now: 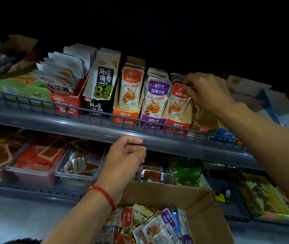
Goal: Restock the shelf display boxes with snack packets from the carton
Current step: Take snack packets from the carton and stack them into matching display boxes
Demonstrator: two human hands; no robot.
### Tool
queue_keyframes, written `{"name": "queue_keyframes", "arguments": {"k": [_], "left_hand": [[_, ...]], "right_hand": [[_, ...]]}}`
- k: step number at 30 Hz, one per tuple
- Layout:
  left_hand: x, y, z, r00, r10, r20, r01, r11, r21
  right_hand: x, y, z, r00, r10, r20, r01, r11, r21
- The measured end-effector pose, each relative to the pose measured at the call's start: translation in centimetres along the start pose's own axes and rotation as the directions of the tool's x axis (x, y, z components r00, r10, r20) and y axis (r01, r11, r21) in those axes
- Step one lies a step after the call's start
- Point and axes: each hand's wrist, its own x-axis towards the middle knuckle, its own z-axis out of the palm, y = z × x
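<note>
The right hand [205,92] reaches up to the top shelf, and its grip is pinched on the top of the red packets [177,101] standing in the red display box [179,124]. The fingers [186,85] curl over the top edge of the front packet, as if tidying the row or pushing it in. The left hand [124,155] is lower down, with its grip curled round the front rail of the shelf [69,124], likely to keep the person steady. Just beside the red box stand a purple box [150,122] and an orange box [126,117], both full of packets standing up straight. On the other side is a yellow box [201,124] that looks nearly empty, so it may need filling soon. The carton [201,206] sits low down, close to the person, open, with red, purple and gold snack packets [150,224] mixed in a heap. To do this step well, the right hand should keep the packets upright with the picture facing out, press them back gently so they do not bend, and let go only when the row stands by itself. Each colour should go in the box of the same colour.
</note>
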Motion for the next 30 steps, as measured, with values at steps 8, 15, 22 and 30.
{"name": "queue_keyframes", "arguments": {"k": [8,15,22,30], "left_hand": [[0.0,0.0,-0.2,1.0,-0.001,0.005,0.001,1.0,0.015],[-0.2,-0.4,-0.3,1.0,-0.002,0.018,0.001,0.998,0.068],[-0.8,-2.4,1.2,0.991,-0.057,0.119,0.022,0.963,0.269],[-1.2,-10.5,5.1,0.928,-0.272,0.254,0.089,0.826,0.556]], "right_hand": [[0.2,0.6,1.2,0.997,0.069,-0.027,-0.067,0.995,0.069],[-1.4,1.0,0.8,0.996,0.061,-0.06,-0.053,0.992,0.118],[-8.8,-0.6,-0.8,0.983,0.069,-0.172,-0.01,0.946,0.324],[-21.3,-3.6,3.1,0.952,0.095,0.29,-0.248,0.795,0.554]]}}
